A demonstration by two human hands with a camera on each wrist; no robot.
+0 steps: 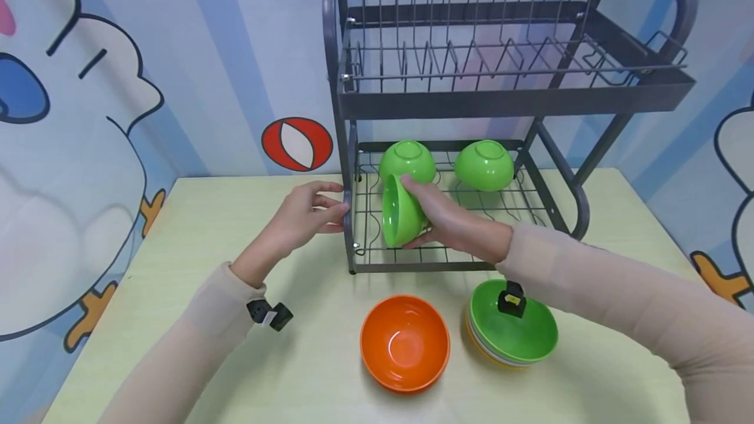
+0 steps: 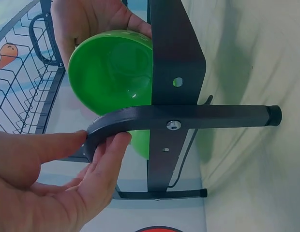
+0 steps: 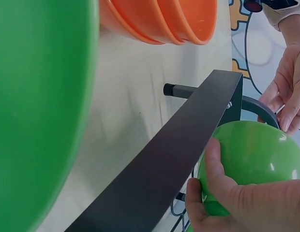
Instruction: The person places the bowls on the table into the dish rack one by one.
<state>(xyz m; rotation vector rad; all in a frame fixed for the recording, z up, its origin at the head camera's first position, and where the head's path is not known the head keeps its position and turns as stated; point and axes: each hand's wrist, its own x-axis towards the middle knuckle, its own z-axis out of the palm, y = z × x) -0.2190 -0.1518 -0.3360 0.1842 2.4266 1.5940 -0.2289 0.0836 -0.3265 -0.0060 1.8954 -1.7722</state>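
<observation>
Green bowl (image 1: 405, 213) tipped sideways in right hand (image 1: 450, 218); left hand (image 1: 305, 216) pinches rack (image 1: 489, 103).

Bright, diffuse light fills the head view, seemingly from above, leaving the rack (image 1: 512, 102) crisp, though wide-angle perspective flares it toward its top. Soft-edged shadows fall on the table (image 1: 194, 228) left of the rack, near the left sleeve (image 1: 200, 332). In front of the rack, the orange bowl (image 1: 405, 343) catches pale glare on its base. Both wrist views look dimmer and greyer. There, small white glints dot the held green bowl (image 3: 254, 152) at the rack; the nearest bowl (image 3: 38, 96), before the rack, blurs at its rim.
</observation>
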